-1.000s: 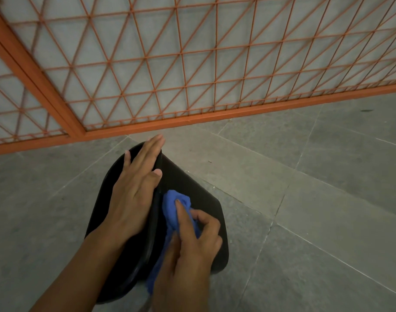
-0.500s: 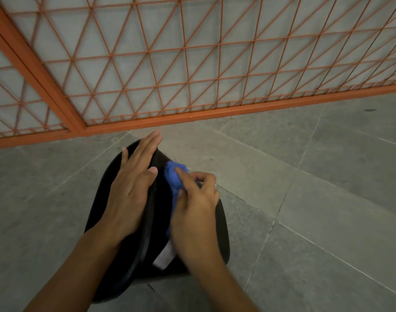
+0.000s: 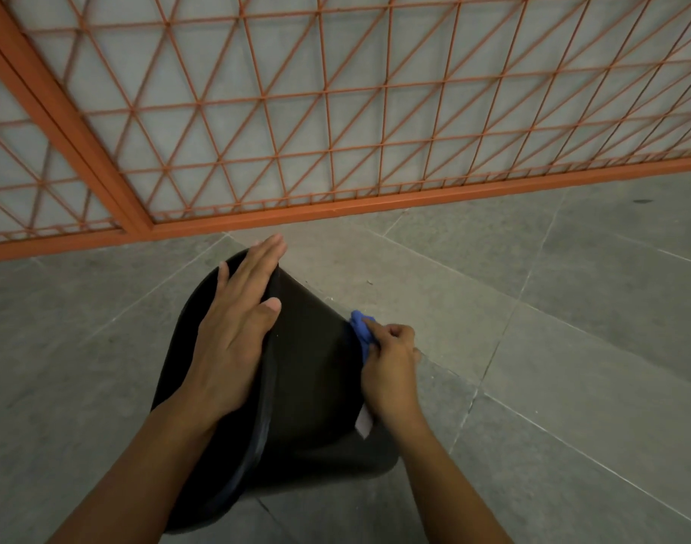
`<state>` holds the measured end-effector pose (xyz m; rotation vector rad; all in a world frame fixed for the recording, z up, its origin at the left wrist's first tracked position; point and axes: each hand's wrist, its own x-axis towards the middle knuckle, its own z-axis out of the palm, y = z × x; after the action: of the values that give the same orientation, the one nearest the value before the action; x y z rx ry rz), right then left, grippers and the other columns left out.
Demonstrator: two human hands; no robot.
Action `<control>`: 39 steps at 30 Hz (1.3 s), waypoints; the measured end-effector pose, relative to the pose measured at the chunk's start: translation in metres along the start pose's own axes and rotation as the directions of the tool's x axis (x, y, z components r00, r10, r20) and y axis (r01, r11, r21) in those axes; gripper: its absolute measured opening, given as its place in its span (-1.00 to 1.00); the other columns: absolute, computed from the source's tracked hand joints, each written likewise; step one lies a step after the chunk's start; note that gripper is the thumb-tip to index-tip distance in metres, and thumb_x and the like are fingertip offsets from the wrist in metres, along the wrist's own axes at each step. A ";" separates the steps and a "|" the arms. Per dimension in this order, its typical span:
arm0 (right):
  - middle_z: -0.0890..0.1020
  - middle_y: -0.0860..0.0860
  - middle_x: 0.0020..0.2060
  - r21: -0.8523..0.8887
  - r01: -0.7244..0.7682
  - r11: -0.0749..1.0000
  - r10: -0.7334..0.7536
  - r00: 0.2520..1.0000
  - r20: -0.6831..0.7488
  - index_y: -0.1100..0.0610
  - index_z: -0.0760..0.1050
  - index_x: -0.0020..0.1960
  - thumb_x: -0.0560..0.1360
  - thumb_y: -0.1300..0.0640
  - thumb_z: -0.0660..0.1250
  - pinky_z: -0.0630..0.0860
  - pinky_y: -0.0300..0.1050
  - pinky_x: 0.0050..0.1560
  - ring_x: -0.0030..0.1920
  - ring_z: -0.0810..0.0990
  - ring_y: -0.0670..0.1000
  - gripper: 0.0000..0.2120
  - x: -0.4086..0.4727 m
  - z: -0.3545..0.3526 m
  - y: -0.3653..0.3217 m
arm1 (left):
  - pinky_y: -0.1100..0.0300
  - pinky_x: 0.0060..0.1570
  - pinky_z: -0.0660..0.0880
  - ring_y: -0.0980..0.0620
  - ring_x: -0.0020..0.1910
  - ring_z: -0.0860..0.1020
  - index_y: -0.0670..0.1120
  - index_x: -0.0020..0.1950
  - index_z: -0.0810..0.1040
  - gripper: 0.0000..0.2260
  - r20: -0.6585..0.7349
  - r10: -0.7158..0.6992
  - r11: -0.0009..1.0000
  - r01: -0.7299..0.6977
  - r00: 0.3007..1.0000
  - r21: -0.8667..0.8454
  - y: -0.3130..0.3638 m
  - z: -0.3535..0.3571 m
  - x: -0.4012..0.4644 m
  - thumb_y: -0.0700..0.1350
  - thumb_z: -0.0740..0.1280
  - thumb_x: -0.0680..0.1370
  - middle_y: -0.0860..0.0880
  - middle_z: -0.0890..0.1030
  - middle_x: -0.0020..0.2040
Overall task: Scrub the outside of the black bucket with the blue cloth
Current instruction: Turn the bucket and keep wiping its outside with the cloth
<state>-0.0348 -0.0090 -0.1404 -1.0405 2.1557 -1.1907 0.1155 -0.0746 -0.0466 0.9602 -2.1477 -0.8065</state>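
The black bucket lies upside down or tipped on the grey tiled floor, its outer wall facing me. My left hand rests flat on top of it, fingers spread, holding nothing. My right hand grips the bunched blue cloth and presses it against the bucket's right edge. Most of the cloth is hidden under my fingers; a white tag hangs below my wrist.
An orange metal lattice fence with a low orange rail stands just beyond the bucket. Grey floor tiles stretch to the right and front.
My right hand has swept the blue cloth from the bucket's upper middle across to its right edge. My left hand stays flat on the bucket.
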 end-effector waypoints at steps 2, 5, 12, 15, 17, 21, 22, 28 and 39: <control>0.35 0.13 0.18 -0.011 -0.132 0.991 0.132 0.991 0.024 0.14 0.41 0.29 0.56 0.31 0.09 0.26 -0.21 0.20 0.15 0.33 0.10 -0.66 0.005 -0.006 0.016 | 0.12 0.52 -0.20 0.31 0.50 0.06 0.00 0.50 0.18 -0.41 0.002 0.009 1.000 -0.009 1.000 0.024 0.005 0.003 0.002 0.07 -0.03 0.46 0.17 0.18 0.51; 0.37 0.15 0.17 -0.005 -0.274 0.962 0.274 0.961 -0.027 0.15 0.39 0.30 0.56 0.30 0.09 0.29 -0.16 0.21 0.17 0.37 0.13 -0.67 -0.025 -0.009 0.032 | 0.12 0.52 -0.20 0.33 0.49 0.06 0.03 0.50 0.17 -0.41 0.003 0.020 0.998 -0.020 1.000 0.052 0.006 0.003 0.005 0.08 -0.04 0.46 0.19 0.18 0.51; 0.30 0.08 0.07 0.222 -0.479 0.849 0.503 0.862 -0.064 0.17 0.43 0.13 0.44 0.18 0.35 0.32 -0.32 -0.28 -0.02 0.38 0.03 -0.72 -0.085 -0.007 -0.032 | 0.13 0.52 -0.22 0.28 0.50 0.08 0.05 0.50 0.16 -0.44 0.030 0.042 0.997 -0.043 0.999 0.060 0.007 0.007 0.006 0.07 -0.03 0.47 0.19 0.18 0.51; 0.26 0.03 0.25 0.299 -0.343 0.891 0.324 0.939 0.112 0.02 0.39 0.23 0.49 0.11 0.27 0.29 -0.54 -0.17 0.08 0.28 -0.07 -0.69 -0.085 -0.011 -0.074 | 0.09 0.52 -0.21 0.29 0.50 0.06 0.11 0.48 0.12 -0.46 0.047 0.045 0.997 -0.047 0.998 0.053 0.006 0.009 0.007 0.07 -0.03 0.47 0.21 0.16 0.50; 0.18 -0.04 0.32 0.281 -0.139 0.950 0.117 0.989 0.096 -0.08 0.31 0.33 0.51 0.11 0.16 0.11 -0.62 0.10 0.17 0.20 -0.11 -0.61 -0.086 -0.016 -0.095 | 0.06 0.52 -0.21 0.29 0.51 0.04 0.15 0.47 0.10 -0.49 0.066 0.041 0.999 -0.043 0.997 0.030 0.004 0.009 0.007 0.07 -0.05 0.49 0.22 0.14 0.51; 0.20 -0.12 0.19 0.220 0.007 0.976 -0.025 0.996 0.081 -0.11 0.30 0.35 0.55 0.26 0.13 0.21 -0.27 0.20 0.00 0.10 -0.17 -0.55 -0.059 -0.018 -0.115 | 0.11 0.52 -0.22 0.27 0.51 0.05 0.15 0.46 0.10 -0.50 0.066 0.019 0.999 -0.017 0.998 -0.037 0.001 0.007 0.006 0.08 -0.05 0.50 0.19 0.15 0.52; 0.22 -0.10 0.15 0.197 0.053 0.979 -0.065 0.997 0.052 -0.07 0.31 0.35 0.55 0.28 0.11 0.20 -0.30 0.13 -0.04 0.09 -0.16 -0.56 -0.048 -0.017 -0.113 | 0.15 0.52 -0.22 0.27 0.51 0.05 0.13 0.46 0.11 -0.49 0.067 0.026 0.999 -0.023 0.997 -0.043 0.001 0.008 0.006 0.08 -0.04 0.49 0.19 0.15 0.51; 0.32 0.10 0.19 0.001 -0.140 0.990 0.139 0.987 0.082 0.05 0.38 0.32 0.54 0.32 0.11 0.13 -0.30 0.07 0.04 0.19 -0.02 -0.61 0.004 -0.010 -0.041 | 0.23 0.49 -0.22 0.22 0.52 0.06 0.05 0.48 0.13 -0.45 0.037 0.043 0.999 -0.042 0.998 -0.006 0.006 0.008 0.004 0.05 -0.01 0.47 0.15 0.19 0.51; 0.59 0.26 -0.01 0.178 -0.657 0.732 0.574 0.736 0.359 0.33 0.45 0.11 0.56 0.20 0.14 0.46 0.06 0.07 -0.02 0.56 0.21 -0.76 0.011 -0.029 0.034 | -0.02 0.53 -0.13 0.27 0.51 -0.06 0.18 0.48 0.02 -0.29 -0.022 -0.119 0.993 0.120 0.993 0.013 0.003 0.001 -0.001 0.34 0.05 0.36 0.22 0.02 0.53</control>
<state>-0.0747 0.0078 -0.1547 -0.2698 1.7970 -0.9175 0.1140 -0.0715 -0.0453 1.1086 -2.0967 -0.8355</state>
